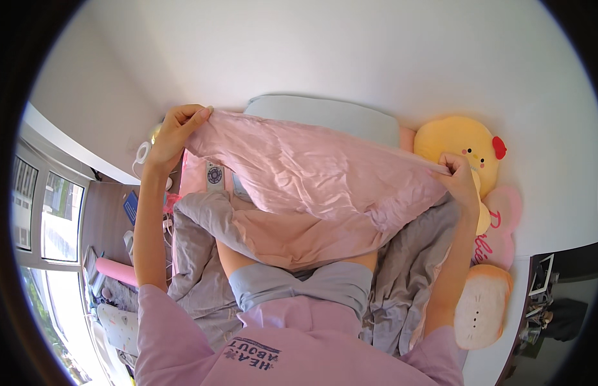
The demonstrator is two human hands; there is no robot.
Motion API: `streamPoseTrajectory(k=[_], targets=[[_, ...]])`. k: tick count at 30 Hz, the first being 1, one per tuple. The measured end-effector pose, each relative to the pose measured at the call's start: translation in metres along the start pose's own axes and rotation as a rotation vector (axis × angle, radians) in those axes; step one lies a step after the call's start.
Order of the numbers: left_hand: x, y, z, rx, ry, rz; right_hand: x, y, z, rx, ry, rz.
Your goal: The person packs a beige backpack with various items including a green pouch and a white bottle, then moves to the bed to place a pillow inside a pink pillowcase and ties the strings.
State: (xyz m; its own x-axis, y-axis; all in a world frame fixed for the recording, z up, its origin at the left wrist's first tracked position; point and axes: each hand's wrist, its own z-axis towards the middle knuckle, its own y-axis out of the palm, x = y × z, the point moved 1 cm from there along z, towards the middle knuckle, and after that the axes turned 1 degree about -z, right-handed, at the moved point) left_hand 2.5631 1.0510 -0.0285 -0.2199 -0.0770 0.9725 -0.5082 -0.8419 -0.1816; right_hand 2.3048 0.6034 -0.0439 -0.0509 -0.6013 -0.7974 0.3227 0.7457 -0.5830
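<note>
A thin, wrinkled pink cloth (308, 169) hangs stretched between my two hands. My left hand (180, 128) pinches its upper left corner between thumb and fingers. At the other end, my right hand (456, 176) grips the right corner in a closed fist, in front of a yellow plush toy (444, 135). Behind the cloth a pale grey-blue pillow (323, 111) leans by the wall, its lower part hidden. Below, a grey and peach quilt (299, 236) lies bunched over my legs. The cloth's lower edge droops over the quilt.
A remote control (215, 176) lies on the bed left of the cloth. Along the right side are a pink heart-shaped cushion (504, 222) with writing and a white-and-orange plush cushion (483, 307). A wooden desk (103, 207) and windows (62, 217) are at the left.
</note>
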Motion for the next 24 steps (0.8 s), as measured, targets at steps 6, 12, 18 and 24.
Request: streamPoseTrajectory(k=[6, 12, 18, 24], targets=[[0.002, -0.031, 0.002, 0.113, 0.134, 0.233, 0.005, -0.031, -0.005, -0.106, 0.008, -0.186], [-0.004, -0.079, -0.002, 0.31, 0.243, 0.247, -0.017, -0.054, -0.012, -0.297, 0.101, -0.051], [0.006, -0.133, -0.005, 0.459, 0.369, 0.213, -0.024, -0.082, -0.018, -0.026, -0.054, -0.08], [-0.002, -0.156, -0.007, 0.485, 0.428, 0.184, -0.041, -0.091, -0.027, 0.101, -0.117, 0.175]])
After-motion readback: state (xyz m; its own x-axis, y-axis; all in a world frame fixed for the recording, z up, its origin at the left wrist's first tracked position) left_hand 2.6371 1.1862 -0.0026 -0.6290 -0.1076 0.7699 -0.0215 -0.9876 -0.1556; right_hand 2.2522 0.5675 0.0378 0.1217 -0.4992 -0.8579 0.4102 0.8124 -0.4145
